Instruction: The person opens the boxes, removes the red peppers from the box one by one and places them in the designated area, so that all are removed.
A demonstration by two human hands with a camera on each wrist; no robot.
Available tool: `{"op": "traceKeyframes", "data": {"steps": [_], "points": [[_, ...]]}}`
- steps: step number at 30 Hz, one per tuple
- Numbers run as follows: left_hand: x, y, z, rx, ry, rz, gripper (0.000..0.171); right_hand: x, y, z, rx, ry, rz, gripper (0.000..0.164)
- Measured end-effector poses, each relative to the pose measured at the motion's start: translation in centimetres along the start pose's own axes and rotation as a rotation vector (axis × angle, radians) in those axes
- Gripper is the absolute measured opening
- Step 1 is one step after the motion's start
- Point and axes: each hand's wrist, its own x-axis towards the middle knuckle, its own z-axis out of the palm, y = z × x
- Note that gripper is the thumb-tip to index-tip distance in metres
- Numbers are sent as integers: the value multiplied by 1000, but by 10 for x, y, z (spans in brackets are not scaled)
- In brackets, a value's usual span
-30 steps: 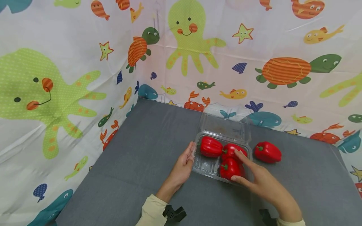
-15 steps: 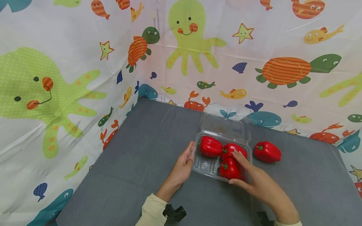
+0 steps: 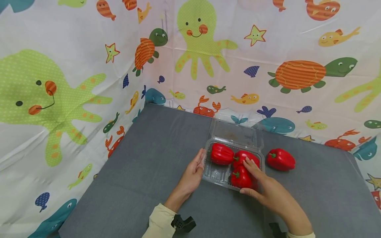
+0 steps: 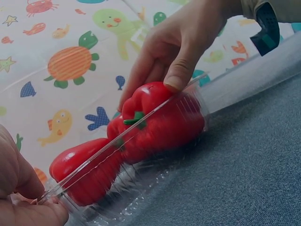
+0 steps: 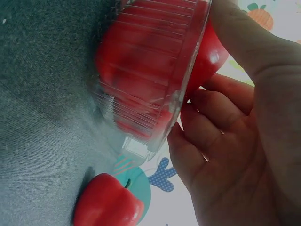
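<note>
A clear plastic clamshell container (image 3: 212,172) lies on the grey cloth with three red bell peppers in it. One bell pepper (image 3: 222,154) is at its back left, another bell pepper (image 3: 242,155) at the back right. In front of that one sits a third bell pepper (image 3: 239,178) with a green stem. My right hand (image 3: 269,191) holds this front pepper, thumb on the near side and fingers over the far side. At the container's left edge, my left hand (image 3: 190,177) pinches the rim; the left wrist view shows its thumb and fingers (image 4: 28,181) there.
The container's lid (image 3: 235,134) is folded back toward the wall. To the right of the container lies a separate red bell pepper (image 3: 280,159). A curtain (image 3: 190,92) printed with sea animals borders the grey table cloth (image 3: 148,158) at the back and left.
My right hand has shifted slightly to the left over the front pepper, its fingers drawing back a little. The left hand and the container stay nearly where they were.
</note>
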Motion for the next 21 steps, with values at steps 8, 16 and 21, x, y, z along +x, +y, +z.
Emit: {"op": "traceKeyframes", "data": {"steps": [8,16,21], "points": [[1,-2,-1,0,-3,-5,64,0,2,-1,2,16,-15,100],[0,-2,-1,0,-3,-3,65,0,3,0,-1,22,-7,99],[1,-3,-1,-3,-4,3,64,2,3,0,10,24,10,99]]}}
